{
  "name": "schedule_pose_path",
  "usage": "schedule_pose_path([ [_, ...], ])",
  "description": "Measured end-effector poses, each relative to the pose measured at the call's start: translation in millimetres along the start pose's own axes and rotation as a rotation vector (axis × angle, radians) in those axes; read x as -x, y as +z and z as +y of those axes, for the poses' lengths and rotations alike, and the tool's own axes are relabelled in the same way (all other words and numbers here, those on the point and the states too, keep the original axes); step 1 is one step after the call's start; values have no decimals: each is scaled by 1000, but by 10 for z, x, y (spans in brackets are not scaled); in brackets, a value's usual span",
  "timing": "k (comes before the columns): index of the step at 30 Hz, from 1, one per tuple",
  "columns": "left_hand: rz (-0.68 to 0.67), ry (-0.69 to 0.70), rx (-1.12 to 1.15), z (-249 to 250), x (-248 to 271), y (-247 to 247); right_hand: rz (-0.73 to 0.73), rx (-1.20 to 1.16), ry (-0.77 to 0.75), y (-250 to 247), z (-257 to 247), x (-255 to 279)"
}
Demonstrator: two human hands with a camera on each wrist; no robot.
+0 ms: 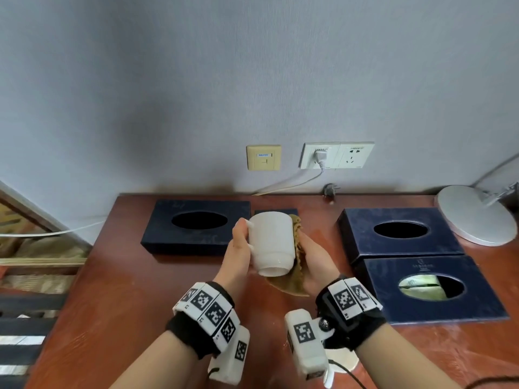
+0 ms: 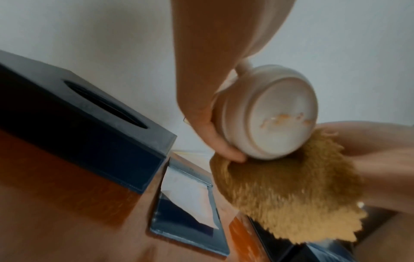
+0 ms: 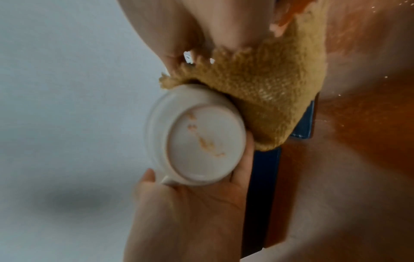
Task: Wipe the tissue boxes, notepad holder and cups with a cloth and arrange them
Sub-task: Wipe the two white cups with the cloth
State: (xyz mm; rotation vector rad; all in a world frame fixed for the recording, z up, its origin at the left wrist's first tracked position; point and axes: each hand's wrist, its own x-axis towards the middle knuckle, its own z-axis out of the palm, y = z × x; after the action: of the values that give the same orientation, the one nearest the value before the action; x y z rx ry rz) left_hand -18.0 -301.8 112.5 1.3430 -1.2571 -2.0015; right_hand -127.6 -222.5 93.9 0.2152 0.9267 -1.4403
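Observation:
My left hand (image 1: 238,248) grips a white cup (image 1: 271,245) by its handle side, lifted above the table (image 1: 118,276) and tilted so its base faces me. The base (image 2: 282,113) (image 3: 203,143) carries small orange marks. My right hand (image 1: 311,262) holds a mustard-yellow cloth (image 1: 295,273) (image 2: 289,191) (image 3: 268,99) pressed against the cup's right side. Three dark blue tissue boxes lie on the table: one at the back left (image 1: 196,226), two at the right (image 1: 398,234) (image 1: 432,290). The notepad holder (image 2: 188,203) lies flat behind the cup, mostly hidden in the head view.
A round white lamp base (image 1: 474,214) stands at the back right corner. Wall sockets (image 1: 335,154) with a plugged white cable sit above the table's back edge. A bed frame or furniture (image 1: 33,276) borders the table on the left.

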Motion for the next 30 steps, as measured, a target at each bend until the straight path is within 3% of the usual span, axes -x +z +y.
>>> schedule_pose_path([
  [4, 43, 63, -117, -34, -49, -69, 191, 321, -492, -77, -15, -84],
  [7, 79, 76, -70, -86, -108, -87, 249, 439, -609, -82, 36, -44],
  [9, 109, 85, -45, -127, -146, -96, 197, 330, -522, -96, 77, -56],
  [13, 135, 89, -83, -192, -157, -87, -93, 48, -5, -56, 138, -71],
  [15, 122, 98, -179, -257, -192, -81, -127, 16, 81, -17, 72, -30],
  [18, 166, 186, -569, -279, -246, -104, -96, 21, 88, 12, -49, 28],
  [20, 183, 243, -688, -240, -255, -113, -104, 20, 95, 29, -91, 29],
  [23, 156, 193, -640, -196, -238, -80, -103, 24, 79, 2, -88, 18],
  [27, 24, 20, -532, -169, -159, 8, -24, 55, 21, -133, 10, -33],
  [30, -65, -141, -408, -255, -171, 40, 30, 149, -167, -221, 83, -64],
])
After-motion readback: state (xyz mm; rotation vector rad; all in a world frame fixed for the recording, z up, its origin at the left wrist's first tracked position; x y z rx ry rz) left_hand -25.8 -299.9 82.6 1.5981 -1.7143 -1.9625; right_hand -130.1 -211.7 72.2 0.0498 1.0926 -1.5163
